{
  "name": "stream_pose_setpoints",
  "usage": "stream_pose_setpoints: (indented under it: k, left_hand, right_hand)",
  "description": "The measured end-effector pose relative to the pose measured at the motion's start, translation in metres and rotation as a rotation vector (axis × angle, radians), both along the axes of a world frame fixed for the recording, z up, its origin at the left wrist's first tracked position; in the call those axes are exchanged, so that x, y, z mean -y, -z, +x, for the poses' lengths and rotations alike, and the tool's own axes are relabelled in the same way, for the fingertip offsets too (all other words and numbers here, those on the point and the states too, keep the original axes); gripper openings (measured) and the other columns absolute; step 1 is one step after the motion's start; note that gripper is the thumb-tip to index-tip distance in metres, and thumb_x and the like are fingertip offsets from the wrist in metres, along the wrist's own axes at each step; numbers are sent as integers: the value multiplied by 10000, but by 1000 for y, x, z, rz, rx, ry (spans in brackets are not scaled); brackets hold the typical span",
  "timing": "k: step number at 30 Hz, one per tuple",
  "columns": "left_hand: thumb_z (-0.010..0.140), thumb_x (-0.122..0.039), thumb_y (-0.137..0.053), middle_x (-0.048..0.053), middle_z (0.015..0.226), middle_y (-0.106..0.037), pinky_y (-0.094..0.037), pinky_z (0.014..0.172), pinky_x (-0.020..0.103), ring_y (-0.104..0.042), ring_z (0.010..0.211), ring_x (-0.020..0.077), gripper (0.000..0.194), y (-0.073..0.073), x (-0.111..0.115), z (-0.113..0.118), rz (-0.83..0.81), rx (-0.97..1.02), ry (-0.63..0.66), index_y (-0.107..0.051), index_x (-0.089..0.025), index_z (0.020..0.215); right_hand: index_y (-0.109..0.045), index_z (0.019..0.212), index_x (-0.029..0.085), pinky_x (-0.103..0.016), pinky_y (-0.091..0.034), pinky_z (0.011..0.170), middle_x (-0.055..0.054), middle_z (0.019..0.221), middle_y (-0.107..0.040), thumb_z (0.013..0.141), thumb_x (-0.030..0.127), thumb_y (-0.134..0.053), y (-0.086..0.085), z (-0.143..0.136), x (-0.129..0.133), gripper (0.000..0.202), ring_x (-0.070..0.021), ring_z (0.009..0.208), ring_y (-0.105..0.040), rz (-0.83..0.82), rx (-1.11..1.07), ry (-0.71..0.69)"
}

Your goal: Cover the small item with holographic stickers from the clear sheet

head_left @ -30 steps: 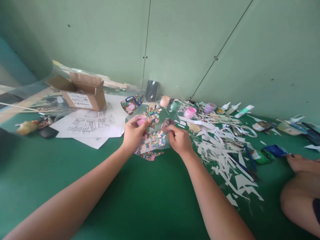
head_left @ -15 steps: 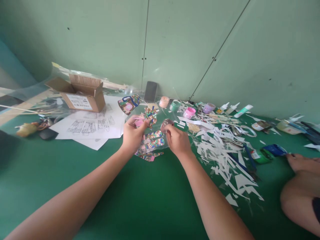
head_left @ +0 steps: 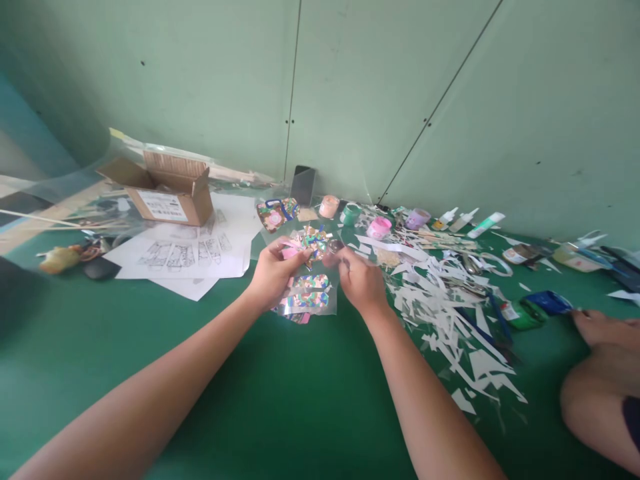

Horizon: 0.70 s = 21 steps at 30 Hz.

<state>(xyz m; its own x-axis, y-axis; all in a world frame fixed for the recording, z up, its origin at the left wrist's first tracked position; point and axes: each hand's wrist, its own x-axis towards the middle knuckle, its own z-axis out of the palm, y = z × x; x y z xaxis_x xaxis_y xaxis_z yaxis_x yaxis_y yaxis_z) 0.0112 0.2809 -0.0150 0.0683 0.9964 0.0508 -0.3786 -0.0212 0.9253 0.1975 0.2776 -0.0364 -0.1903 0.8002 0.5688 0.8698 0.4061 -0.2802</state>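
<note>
My left hand [head_left: 275, 273] is closed on a cut-out piece with a colourful flowery pattern [head_left: 316, 241], thumb on top. Close to its right, my right hand [head_left: 364, 280] pinches a small, brownish, round thing [head_left: 332, 252], blurred and partly covered by my fingers. Below and between the hands lie several rounded patterned strips [head_left: 311, 300], with a clear plastic sheet [head_left: 328, 309] around them. Another patterned piece with a dark blue edge [head_left: 276, 215] sits just beyond my left hand.
An open cardboard box [head_left: 173, 193] stands on printed sheets [head_left: 233, 257] at left. Paint pots [head_left: 379, 228] line the wall beside a dark phone [head_left: 303, 185]. White paper scraps [head_left: 440, 313] spread at right, near another person's bent leg [head_left: 600, 387].
My left hand has shifted slightly right, bringing the patterned piece nearer my right hand. The blue-edged piece behind has also moved right, and the clear sheet over the strips looks flatter.
</note>
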Motion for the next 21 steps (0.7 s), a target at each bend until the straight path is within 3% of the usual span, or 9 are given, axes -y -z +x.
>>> stream_pose_setpoints:
  k: [5, 12, 17, 21]
  left_hand:
    - [562, -321, -908, -65, 534, -567, -308, 393, 159, -423, 425, 26, 381, -1, -1, -1, 26, -4, 43, -578, -162, 667]
    - [618, -377, -894, -73, 468, -484, -236, 362, 199, -357, 368, 34, 383, 8, 0, 0, 24, -138, 90, -570, -176, 658]
    - [671, -407, -868, -63, 512, -517, -247, 375, 207, -356, 372, 34, 352, 12, -1, -4, 74, -175, 175, -610, -177, 734]
    - [692, -431, -852, -74, 478, -466, -210, 367, 206, -327, 361, 35, 376, 11, -1, -6, 92, -235, 242, -572, -181, 682]
  right_hand:
    - [-717, 997, 221, -285, -525, 760, -53, 949, -802, 936, 158, -419, 2, -2, -1, 312, -204, 849, -735, 10, -97, -23]
    - [-689, 908, 213, -280, -497, 651, -65, 742, -752, 899, 164, -432, 1, -2, -4, 262, -219, 713, -705, 58, -157, 28]
    - [-662, 873, 234, -279, -447, 608, -56, 704, -720, 883, 183, -423, 0, 1, -7, 245, -227, 688, -682, 32, -160, 31]
    - [-637, 837, 243, -280, -395, 573, -45, 683, -693, 909, 263, -402, -4, 3, -3, 246, -224, 650, -651, 36, -170, 68]
